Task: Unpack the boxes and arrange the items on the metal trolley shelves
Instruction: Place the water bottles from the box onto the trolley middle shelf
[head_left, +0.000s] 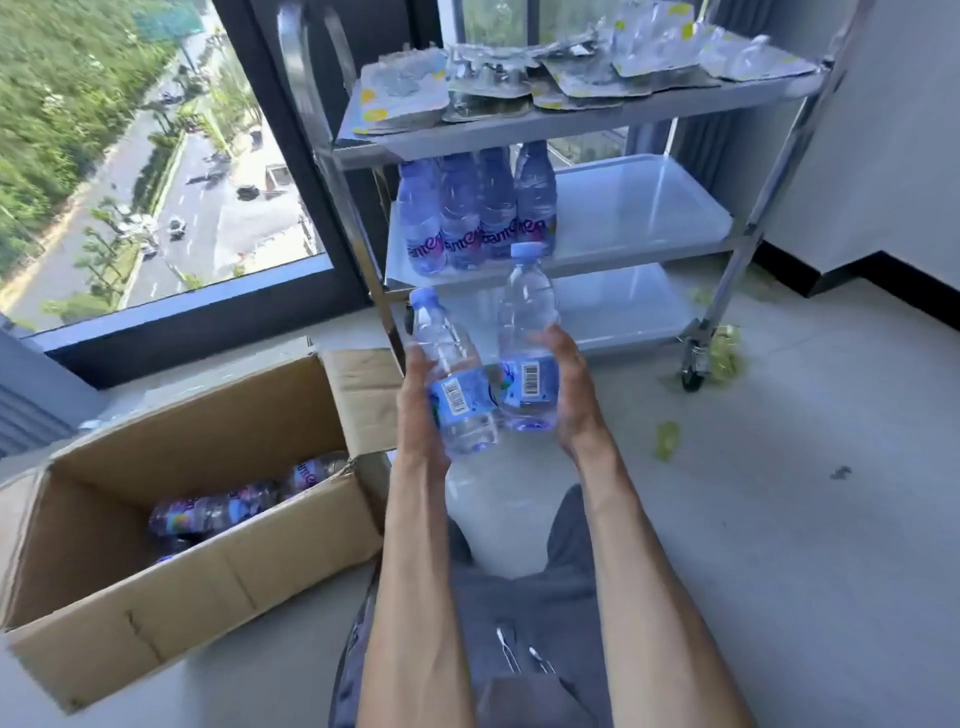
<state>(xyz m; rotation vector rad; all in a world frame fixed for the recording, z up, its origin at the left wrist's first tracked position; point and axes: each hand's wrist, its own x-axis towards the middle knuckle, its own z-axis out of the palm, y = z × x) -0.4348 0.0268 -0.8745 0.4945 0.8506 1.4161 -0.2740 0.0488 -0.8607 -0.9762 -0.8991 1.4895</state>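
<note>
head view, left hand (422, 410) gripping bottle (453, 384)

1. I am seeing both forearms bare from elbow to wrist, with no sleeve showing anywhere in the head view.
2. I am finding no watch, band, ring or glove on the left hand (423, 410) or the right hand (569, 395).
3. I am looking down at grey trousers (524, 613) of soft, sweatpant-like cloth, creasing in folds over the lap and knees.
4. I am noticing two drawstring ends (519, 654) lying at the waist, each ending in a pale, shiny tip.
5. I am making out tendons and veins running along both forearms.
</note>
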